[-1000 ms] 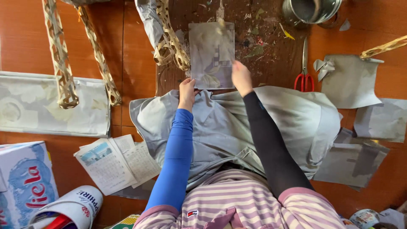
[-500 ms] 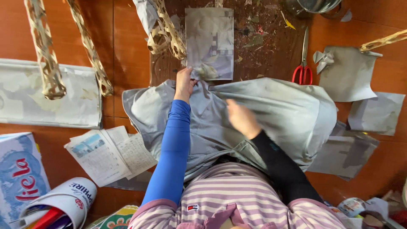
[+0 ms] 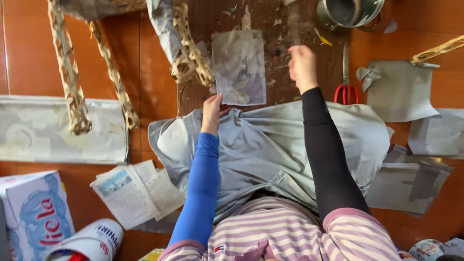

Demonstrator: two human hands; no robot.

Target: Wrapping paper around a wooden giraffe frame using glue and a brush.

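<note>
Pressing on the near left corner of a grey rectangular paper sheet (image 3: 239,65), the left hand (image 3: 211,110) rests its fingertips there, fingers together. The sheet lies flat on a dark, scrap-strewn wooden board (image 3: 270,29), just beyond a grey cloth (image 3: 270,145) spread over the lap. The right hand (image 3: 302,65) is raised over the board right of the sheet, blurred; fingers look curled, whether holding anything I cannot tell. Red-handled scissors (image 3: 345,84) lie further right. Near left: a white carton with blue and red print (image 3: 36,212), a white cylindrical tub (image 3: 89,241), and a folded newspaper (image 3: 137,191).
</note>
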